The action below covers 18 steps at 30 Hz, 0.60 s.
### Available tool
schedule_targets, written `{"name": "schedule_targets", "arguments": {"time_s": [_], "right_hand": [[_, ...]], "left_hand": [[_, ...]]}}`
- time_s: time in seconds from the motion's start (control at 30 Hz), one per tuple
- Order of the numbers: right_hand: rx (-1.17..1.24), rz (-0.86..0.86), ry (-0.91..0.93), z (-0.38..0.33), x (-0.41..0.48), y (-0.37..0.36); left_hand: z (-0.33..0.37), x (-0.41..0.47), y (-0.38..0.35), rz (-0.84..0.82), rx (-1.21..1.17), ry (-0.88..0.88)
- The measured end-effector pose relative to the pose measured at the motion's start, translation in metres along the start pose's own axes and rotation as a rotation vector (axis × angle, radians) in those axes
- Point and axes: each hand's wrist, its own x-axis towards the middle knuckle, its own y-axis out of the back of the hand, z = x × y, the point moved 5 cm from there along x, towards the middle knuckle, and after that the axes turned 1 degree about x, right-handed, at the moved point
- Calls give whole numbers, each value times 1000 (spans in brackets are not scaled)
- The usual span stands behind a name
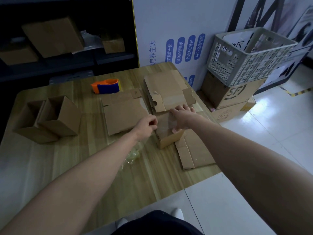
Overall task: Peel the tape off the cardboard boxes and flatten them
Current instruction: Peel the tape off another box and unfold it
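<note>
A small brown cardboard box (167, 139) stands closed on the pale wood-grain counter (84, 167), right of centre, with a glossy strip of clear tape (166, 123) running across its top. The left hand (146, 125) sits at the box's left top edge, its fingers (153, 122) curled tight and pinching the end of that tape. The right hand (182, 116) grips the box from above: its fingers reach over the far edge and the thumb presses on the near right side. Flattened brown cardboard lies round the box: one sheet (123, 114) just to its left, a stack of sheets (166, 89) behind it, and another sheet (194, 150) touching its right side near the counter's edge. A crumpled wad of clear tape (133, 153) lies on the counter under the left forearm. Two upright open-topped cardboard boxes (45, 119) stand side by side at the counter's left end, well apart from the hands. An orange and blue tape dispenser (106, 86) sits at the far side. On the floor to the right, a grey perforated plastic crate (249, 53) rests on a stack of printed cardboard cartons (233, 94).
</note>
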Motion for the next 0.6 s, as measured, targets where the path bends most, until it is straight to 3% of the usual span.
{"name": "schedule_targets", "arguments": {"time_s": [0.17, 0.3, 0.4, 0.6], "right_hand": [[5, 0, 6, -1, -1, -1], [-19, 17, 12, -2, -2, 0], [11, 9, 8, 1, -6, -3], [7, 9, 11, -1, -8, -2]], "left_hand": [[5, -2, 5, -31, -209, 45], [17, 1, -3, -83, -5, 24], [17, -3, -5, -86, -36, 21], [-8, -20, -2, -180, -837, 235]]}}
